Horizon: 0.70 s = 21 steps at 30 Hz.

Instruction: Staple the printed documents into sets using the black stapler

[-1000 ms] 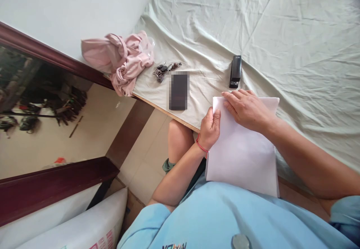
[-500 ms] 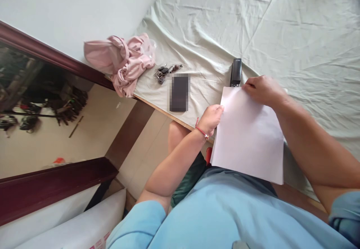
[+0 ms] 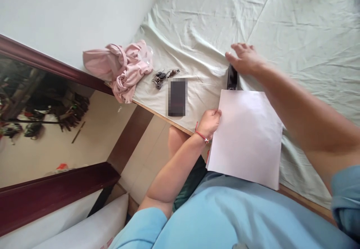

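Note:
A stack of white paper sheets (image 3: 246,136) lies at the front edge of the cloth-covered surface, close against my body. My left hand (image 3: 210,121), with a red string bracelet at its wrist, pinches the left edge of the stack. Beyond the top-left corner of the paper is a black stapler (image 3: 232,78), its near end meeting the sheets. My right hand (image 3: 244,58) hovers at the stapler's far end with its fingers spread and nothing in them. Part of the stapler is hidden by that hand, and I cannot tell whether they touch.
Left of the paper lies a dark, blurred-out rectangular object (image 3: 177,98). A bunch of keys (image 3: 159,78) with a beaded strap sits behind it. Pink cloth (image 3: 126,67) is heaped by the wall. A dark-red-framed mirror (image 3: 56,125) stands at the left.
My right hand has left the top edge of the paper and moved forward to the stapler, its fingers spreading. My left hand keeps its hold on the sheets.

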### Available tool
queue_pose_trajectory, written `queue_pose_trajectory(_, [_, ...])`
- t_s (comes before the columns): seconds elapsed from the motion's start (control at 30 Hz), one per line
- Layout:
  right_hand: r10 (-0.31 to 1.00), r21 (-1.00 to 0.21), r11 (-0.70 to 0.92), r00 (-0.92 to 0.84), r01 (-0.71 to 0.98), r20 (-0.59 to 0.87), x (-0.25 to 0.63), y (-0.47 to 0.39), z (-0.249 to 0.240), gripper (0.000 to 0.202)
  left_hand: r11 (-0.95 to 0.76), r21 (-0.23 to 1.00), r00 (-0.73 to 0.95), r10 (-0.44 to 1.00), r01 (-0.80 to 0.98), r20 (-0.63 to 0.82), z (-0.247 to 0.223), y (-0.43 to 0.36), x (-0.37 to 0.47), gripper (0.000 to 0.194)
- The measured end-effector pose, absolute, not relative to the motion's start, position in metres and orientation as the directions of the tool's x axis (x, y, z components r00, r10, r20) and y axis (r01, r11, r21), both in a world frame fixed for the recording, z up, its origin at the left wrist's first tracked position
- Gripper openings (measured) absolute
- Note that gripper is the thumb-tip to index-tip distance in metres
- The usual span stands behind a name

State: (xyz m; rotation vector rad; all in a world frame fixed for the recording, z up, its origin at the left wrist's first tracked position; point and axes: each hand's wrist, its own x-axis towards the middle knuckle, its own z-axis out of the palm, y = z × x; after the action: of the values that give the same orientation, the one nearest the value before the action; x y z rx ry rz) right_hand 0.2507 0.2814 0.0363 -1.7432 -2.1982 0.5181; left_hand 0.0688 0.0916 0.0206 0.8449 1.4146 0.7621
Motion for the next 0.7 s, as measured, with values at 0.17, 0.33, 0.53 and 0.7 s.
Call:
queue_pose_trajectory(0.17, [0.971, -0.446, 0.095, -0.182, 0.89, -0.157, 0.228, 0.292, 0.003, 0.054, 0.49, 0.866, 0.068, 0.865, 0.1, -0.498, 0.021, 0.09, 0.068, 0.033])
queue_pose_trajectory(0.33, [0.973, -0.422, 0.097, -0.176, 0.901, -0.152, 0.23, 0.287, -0.006, 0.053, 0.482, 0.869, 0.067, 0.869, 0.116, -0.491, 0.022, 0.088, 0.069, 0.033])
queue_pose_trajectory(0.53, [0.981, -0.44, 0.106, -0.167, 0.892, -0.102, 0.228, 0.273, -0.009, 0.05, 0.47, 0.872, 0.062, 0.874, 0.136, -0.481, 0.021, 0.087, 0.07, 0.036])
queue_pose_trajectory(0.7, [0.989, -0.474, 0.136, -0.15, 0.87, 0.007, 0.223, 0.252, -0.002, 0.052, 0.44, 0.875, 0.032, 0.89, 0.202, -0.455, 0.019, 0.086, 0.07, 0.039])
